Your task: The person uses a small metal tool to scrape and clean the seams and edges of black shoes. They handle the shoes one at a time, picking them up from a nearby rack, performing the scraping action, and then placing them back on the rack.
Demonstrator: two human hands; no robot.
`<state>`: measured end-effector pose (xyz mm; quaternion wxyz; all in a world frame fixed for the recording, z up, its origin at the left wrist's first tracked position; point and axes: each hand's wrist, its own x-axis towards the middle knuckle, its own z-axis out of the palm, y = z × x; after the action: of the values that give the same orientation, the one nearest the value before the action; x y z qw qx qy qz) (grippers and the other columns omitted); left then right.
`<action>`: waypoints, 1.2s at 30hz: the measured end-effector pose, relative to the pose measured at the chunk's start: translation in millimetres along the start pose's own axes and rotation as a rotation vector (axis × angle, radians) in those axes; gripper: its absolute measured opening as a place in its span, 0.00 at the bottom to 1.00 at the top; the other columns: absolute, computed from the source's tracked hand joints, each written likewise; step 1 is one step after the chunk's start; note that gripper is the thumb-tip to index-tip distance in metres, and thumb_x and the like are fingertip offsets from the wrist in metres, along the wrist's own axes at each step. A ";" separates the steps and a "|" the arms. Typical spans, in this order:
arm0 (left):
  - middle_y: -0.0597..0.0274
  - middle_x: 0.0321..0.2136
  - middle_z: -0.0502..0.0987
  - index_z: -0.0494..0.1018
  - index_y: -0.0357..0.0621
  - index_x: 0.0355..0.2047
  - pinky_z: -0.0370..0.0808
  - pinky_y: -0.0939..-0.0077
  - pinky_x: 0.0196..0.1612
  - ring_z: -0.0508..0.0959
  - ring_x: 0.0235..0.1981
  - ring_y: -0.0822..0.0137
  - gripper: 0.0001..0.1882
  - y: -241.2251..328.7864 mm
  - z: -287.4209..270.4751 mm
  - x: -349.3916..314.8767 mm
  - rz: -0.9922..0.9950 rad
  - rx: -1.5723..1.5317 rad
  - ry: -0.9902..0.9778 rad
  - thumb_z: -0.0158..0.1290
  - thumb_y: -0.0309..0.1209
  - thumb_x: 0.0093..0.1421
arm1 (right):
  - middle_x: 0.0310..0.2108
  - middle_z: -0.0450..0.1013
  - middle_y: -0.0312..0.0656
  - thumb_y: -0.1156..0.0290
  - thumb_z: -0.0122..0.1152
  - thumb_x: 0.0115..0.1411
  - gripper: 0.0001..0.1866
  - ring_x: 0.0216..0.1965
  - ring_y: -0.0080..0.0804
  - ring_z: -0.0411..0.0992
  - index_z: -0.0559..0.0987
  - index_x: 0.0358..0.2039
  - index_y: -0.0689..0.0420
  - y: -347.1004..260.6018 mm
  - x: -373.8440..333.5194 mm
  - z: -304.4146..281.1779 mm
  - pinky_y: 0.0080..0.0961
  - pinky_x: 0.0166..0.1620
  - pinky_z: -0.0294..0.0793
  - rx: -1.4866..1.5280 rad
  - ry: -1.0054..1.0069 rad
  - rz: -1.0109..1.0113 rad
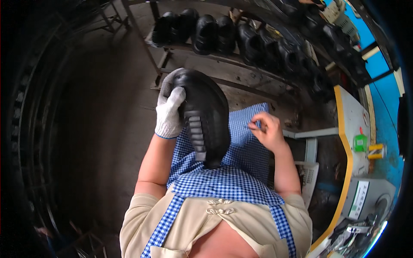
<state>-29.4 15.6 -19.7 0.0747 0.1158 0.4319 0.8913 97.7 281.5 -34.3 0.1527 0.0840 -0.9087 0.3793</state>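
My left hand (pixel 171 105), in a white and grey knitted glove, is closed round the far end of a black shoe (pixel 211 112). The thumb presses on the shoe's near face, and the other fingers are hidden behind it. A row of raised ridges runs along the shoe's side, and its lower end comes close to my blue checked apron (pixel 223 182). To the right, apart from the shoe, my bare right hand (pixel 267 131) is curled with thumb and fingertips pinched together. Whatever lies between those fingertips is too small to make out.
Ahead stands a metal rack (pixel 189 46) with several pairs of black shoes (pixel 205 34). At my right is a white table with a yellow edge (pixel 343 116), carrying a green container (pixel 360 142), a yellow-and-black roll (pixel 377 151) and a grey machine (pixel 370 200).
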 end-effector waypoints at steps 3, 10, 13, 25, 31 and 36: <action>0.53 0.52 0.73 0.63 0.41 0.61 0.77 0.64 0.54 0.75 0.51 0.59 0.30 0.7 -3.5 9.9 -0.017 -0.209 0.175 0.57 0.37 0.62 | 0.36 0.80 0.40 0.73 0.77 0.45 0.36 0.16 0.20 0.64 0.74 0.57 0.56 8.5 -29.1 13.0 0.21 0.20 0.64 0.130 -0.107 0.022; 0.56 0.54 0.71 0.61 0.50 0.62 0.81 0.59 0.49 0.77 0.51 0.58 0.28 -10.2 -10.1 20.4 -0.159 -0.419 0.306 0.55 0.40 0.65 | 0.41 0.76 0.45 0.65 0.77 0.47 0.46 0.25 0.32 0.75 0.64 0.66 0.54 6.5 -49.1 43.4 0.27 0.27 0.75 -0.091 0.130 -0.036; 0.51 0.52 0.75 0.65 0.45 0.60 0.80 0.54 0.50 0.79 0.47 0.54 0.32 -8.9 2.6 16.7 -0.150 -0.387 0.253 0.59 0.47 0.62 | 0.40 0.76 0.47 0.66 0.76 0.48 0.45 0.30 0.36 0.78 0.65 0.65 0.55 0.8 -31.3 31.5 0.29 0.30 0.78 -0.162 0.266 -0.162; 0.47 0.59 0.69 0.60 0.38 0.65 0.70 0.57 0.61 0.70 0.60 0.50 0.50 -30.7 8.1 0.5 -0.523 -0.105 -0.254 0.69 0.30 0.40 | 0.61 0.67 0.45 0.83 0.63 0.59 0.48 0.50 0.22 0.72 0.47 0.73 0.51 25.2 -12.3 -16.7 0.15 0.45 0.72 0.672 0.705 0.017; 0.49 0.58 0.69 0.60 0.39 0.65 0.68 0.59 0.63 0.70 0.60 0.53 0.50 -47.5 42.5 -13.3 -0.525 -0.141 -0.355 0.69 0.27 0.39 | 0.59 0.66 0.53 0.79 0.70 0.55 0.58 0.48 0.26 0.71 0.38 0.73 0.47 14.9 -29.1 -17.8 0.21 0.46 0.72 0.674 0.627 0.189; 0.45 0.57 0.71 0.65 0.38 0.61 0.67 0.55 0.63 0.71 0.59 0.50 0.46 -29.1 46.9 8.6 -0.508 -0.116 -0.486 0.70 0.28 0.39 | 0.64 0.61 0.43 0.86 0.72 0.49 0.57 0.64 0.33 0.63 0.45 0.72 0.52 19.6 -39.4 -73.0 0.32 0.63 0.67 0.823 0.586 -0.054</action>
<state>-24.1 70.8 -13.2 0.4010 0.2088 0.3651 0.8138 145.1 348.8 -12.2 0.3653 0.0510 -0.6005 0.7095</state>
